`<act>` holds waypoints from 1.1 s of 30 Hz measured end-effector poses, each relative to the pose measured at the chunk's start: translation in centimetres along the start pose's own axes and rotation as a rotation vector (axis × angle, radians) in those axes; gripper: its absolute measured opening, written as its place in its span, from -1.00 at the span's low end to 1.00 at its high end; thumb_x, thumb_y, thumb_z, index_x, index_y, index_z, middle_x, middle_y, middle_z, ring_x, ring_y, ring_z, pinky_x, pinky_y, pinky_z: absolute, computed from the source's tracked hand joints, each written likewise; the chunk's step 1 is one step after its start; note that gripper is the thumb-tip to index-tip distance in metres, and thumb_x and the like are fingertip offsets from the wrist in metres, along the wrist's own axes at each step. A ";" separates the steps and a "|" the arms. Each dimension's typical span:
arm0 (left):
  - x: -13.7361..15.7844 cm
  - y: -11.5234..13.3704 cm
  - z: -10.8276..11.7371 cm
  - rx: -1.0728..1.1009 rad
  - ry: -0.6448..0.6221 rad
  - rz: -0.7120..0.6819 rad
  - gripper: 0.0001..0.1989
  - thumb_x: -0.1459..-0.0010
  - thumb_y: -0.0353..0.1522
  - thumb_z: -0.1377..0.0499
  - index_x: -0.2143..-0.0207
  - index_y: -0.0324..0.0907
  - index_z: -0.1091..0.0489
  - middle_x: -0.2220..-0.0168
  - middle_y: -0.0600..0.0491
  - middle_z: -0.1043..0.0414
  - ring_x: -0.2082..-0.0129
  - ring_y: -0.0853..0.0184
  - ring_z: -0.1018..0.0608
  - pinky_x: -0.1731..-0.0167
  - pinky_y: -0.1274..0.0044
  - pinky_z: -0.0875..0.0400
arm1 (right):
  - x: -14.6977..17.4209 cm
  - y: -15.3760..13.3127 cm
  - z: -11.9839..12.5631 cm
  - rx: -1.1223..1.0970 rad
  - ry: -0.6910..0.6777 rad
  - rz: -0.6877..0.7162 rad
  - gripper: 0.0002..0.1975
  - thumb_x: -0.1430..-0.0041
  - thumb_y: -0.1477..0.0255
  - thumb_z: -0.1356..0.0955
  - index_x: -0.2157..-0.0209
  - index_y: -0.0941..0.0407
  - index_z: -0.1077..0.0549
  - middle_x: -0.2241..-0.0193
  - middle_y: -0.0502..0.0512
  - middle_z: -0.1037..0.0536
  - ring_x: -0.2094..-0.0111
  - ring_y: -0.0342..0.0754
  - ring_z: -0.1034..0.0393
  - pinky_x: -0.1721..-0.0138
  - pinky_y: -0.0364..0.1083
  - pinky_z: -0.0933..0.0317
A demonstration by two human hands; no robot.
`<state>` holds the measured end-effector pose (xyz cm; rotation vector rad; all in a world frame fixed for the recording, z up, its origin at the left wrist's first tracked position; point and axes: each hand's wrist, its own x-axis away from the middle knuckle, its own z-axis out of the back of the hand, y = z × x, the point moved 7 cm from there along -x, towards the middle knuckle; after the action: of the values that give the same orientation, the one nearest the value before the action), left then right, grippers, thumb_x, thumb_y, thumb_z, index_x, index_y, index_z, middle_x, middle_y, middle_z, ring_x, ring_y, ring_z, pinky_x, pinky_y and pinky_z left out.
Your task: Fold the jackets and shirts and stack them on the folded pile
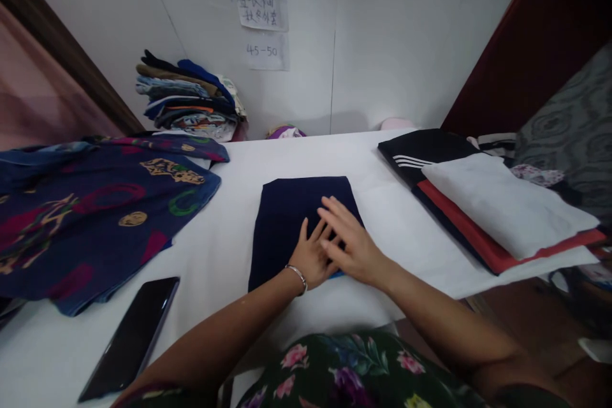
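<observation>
A navy folded garment (287, 217) lies flat in front of me on the white-covered table (215, 223). My left hand (313, 258), with a silver bracelet at its wrist, rests on the garment near its front edge, fingers spread. Above and partly over it is my right hand (354, 242), its fingers stretched out and nothing held in them. Whether the right hand touches the cloth I cannot tell. A small strip of bright blue shows beneath the hands at the garment's front edge.
Left lies a patterned navy garment (115, 210), with a black phone (131, 338) nearer me. A stack of folded clothes (191, 99) stands at the back left. At the right are folded garments, a white one (507, 204) on top. Handwritten paper signs (262, 6) hang on the wall.
</observation>
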<state>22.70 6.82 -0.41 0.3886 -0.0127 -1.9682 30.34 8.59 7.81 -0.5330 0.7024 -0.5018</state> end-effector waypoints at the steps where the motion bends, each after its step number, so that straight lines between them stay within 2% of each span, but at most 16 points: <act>1: -0.1 0.1 -0.2 0.020 0.010 0.007 -0.41 -0.20 -0.15 -0.04 -0.27 0.03 -0.09 -0.32 0.01 -0.03 -0.34 0.03 0.07 -0.26 0.05 0.37 | -0.6 -0.8 -1.1 0.050 -0.056 0.035 -0.40 -0.22 0.40 -0.25 -0.29 0.05 -0.09 -0.33 0.08 0.01 -0.35 0.05 0.22 -0.31 0.15 0.19; 4: -0.1 -0.1 -0.5 0.056 -0.014 0.038 -0.42 -0.20 -0.13 -0.04 -0.26 0.00 -0.13 -0.29 0.01 -0.11 -0.33 0.01 0.03 -0.28 0.08 0.34 | -2.9 0.4 -3.5 0.207 -0.143 0.016 -0.38 -0.24 0.28 -0.25 -0.30 0.07 -0.06 -0.35 0.12 0.09 -0.36 0.06 0.33 -0.31 0.17 0.31; 8: 0.0 0.0 -1.1 0.004 -0.081 0.021 -0.39 -0.19 -0.02 -0.02 -0.24 -0.05 -0.16 -0.28 -0.07 -0.12 -0.32 0.04 -0.02 -0.24 -0.02 0.34 | -5.9 7.5 -4.4 0.372 -0.144 -0.216 -0.32 -0.25 0.12 -0.21 -0.30 0.14 -0.06 -0.35 0.22 0.10 -0.36 0.12 0.36 -0.29 0.22 0.43; 10: 0.2 0.1 -1.4 -0.019 -0.076 0.030 -0.39 -0.21 -0.01 0.02 -0.23 -0.06 -0.17 -0.29 -0.07 -0.10 -0.33 0.09 -0.01 -0.25 0.00 0.30 | -6.2 11.4 -5.1 0.378 -0.193 -0.376 -0.29 -0.26 0.06 -0.16 -0.29 0.19 -0.06 -0.34 0.26 0.06 -0.36 0.13 0.33 -0.28 0.22 0.42; 12: 0.5 0.3 -1.6 -0.019 -0.075 0.039 -0.40 -0.23 -0.01 0.04 -0.23 -0.07 -0.17 -0.28 -0.07 -0.11 -0.33 0.12 0.00 -0.25 0.01 0.25 | -5.8 14.1 -5.8 0.358 -0.231 -0.478 -0.27 -0.26 0.02 -0.12 -0.30 0.19 -0.04 -0.34 0.23 0.06 -0.35 0.10 0.31 -0.28 0.22 0.38; 15: 0.7 0.4 -1.1 0.033 -0.082 0.018 -0.41 -0.21 -0.01 0.02 -0.21 -0.05 -0.20 -0.26 -0.05 -0.17 -0.32 0.14 -0.06 -0.26 0.05 0.18 | -5.0 15.5 -6.3 0.360 -0.209 -0.497 -0.27 -0.25 -0.01 -0.09 -0.31 0.14 -0.02 -0.35 0.17 0.09 -0.36 0.08 0.33 -0.28 0.20 0.36; 17: 0.1 -0.4 0.0 0.100 -0.095 0.016 -0.50 -0.22 -0.03 0.01 -0.13 0.00 -0.30 -0.22 0.01 -0.25 -0.28 0.18 -0.17 -0.26 0.14 0.05 | -4.7 15.7 -6.3 0.372 -0.179 -0.499 -0.27 -0.25 -0.01 -0.08 -0.31 0.13 -0.03 -0.35 0.18 0.10 -0.36 0.08 0.33 -0.28 0.19 0.35; 20: -2.4 -4.6 2.4 0.103 -0.045 0.151 -0.57 -0.26 -0.10 0.05 -0.08 0.01 -0.35 -0.23 0.05 -0.23 -0.28 0.20 -0.17 -0.24 0.17 -0.01 | -4.5 15.7 -6.4 0.382 -0.165 -0.497 -0.28 -0.27 0.00 -0.07 -0.30 0.14 -0.04 -0.35 0.20 0.10 -0.36 0.09 0.32 -0.27 0.19 0.31; 22: -4.3 -9.1 3.4 0.022 -0.006 0.305 -0.49 -0.25 -0.08 0.06 -0.17 -0.06 -0.25 -0.30 -0.03 -0.08 -0.33 0.14 -0.03 -0.25 0.10 0.15 | -4.5 15.8 -6.4 0.381 -0.165 -0.491 -0.28 -0.27 0.00 -0.07 -0.30 0.15 -0.05 -0.34 0.20 0.08 -0.36 0.09 0.31 -0.27 0.18 0.29; 24: -5.5 -14.0 2.6 -0.003 -0.083 0.509 -0.37 -0.21 0.00 0.07 -0.22 -0.14 -0.18 -0.33 -0.12 0.03 -0.34 0.07 0.02 -0.24 0.07 0.20 | -4.6 16.0 -6.3 0.373 -0.154 -0.504 -0.27 -0.26 -0.01 -0.07 -0.30 0.16 -0.05 -0.34 0.19 0.07 -0.35 0.09 0.30 -0.27 0.18 0.27; 27: -5.2 -19.6 0.1 0.059 -0.200 0.800 -0.17 -0.12 0.15 0.15 -0.23 -0.25 -0.15 -0.31 -0.23 -0.01 -0.32 0.00 -0.04 -0.22 0.10 0.11 | -4.5 16.5 -6.2 0.354 -0.141 -0.533 -0.25 -0.25 -0.03 -0.07 -0.30 0.15 -0.05 -0.34 0.18 0.07 -0.35 0.10 0.30 -0.27 0.17 0.24; 29: -4.7 -21.1 -1.1 0.084 -0.205 0.878 -0.11 -0.10 0.18 0.19 -0.22 -0.30 -0.16 -0.29 -0.26 -0.04 -0.31 0.00 -0.04 -0.22 0.11 0.08 | -4.5 16.9 -6.2 0.345 -0.136 -0.562 -0.23 -0.24 -0.04 -0.07 -0.30 0.18 -0.05 -0.34 0.20 0.08 -0.35 0.12 0.31 -0.27 0.17 0.23; 33: -3.9 -21.7 -1.6 0.088 -0.182 0.941 -0.12 -0.12 0.17 0.26 -0.22 -0.30 -0.17 -0.33 -0.22 0.06 -0.34 0.00 0.05 -0.22 0.07 0.11 | -4.5 17.5 -6.2 0.341 -0.134 -0.601 -0.21 -0.23 -0.04 -0.09 -0.30 0.22 -0.05 -0.34 0.23 0.10 -0.35 0.15 0.33 -0.26 0.17 0.21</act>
<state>5.33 19.76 -4.92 0.1952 -0.3390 -1.0639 27.34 22.68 -4.66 -0.4445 0.3050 -1.1144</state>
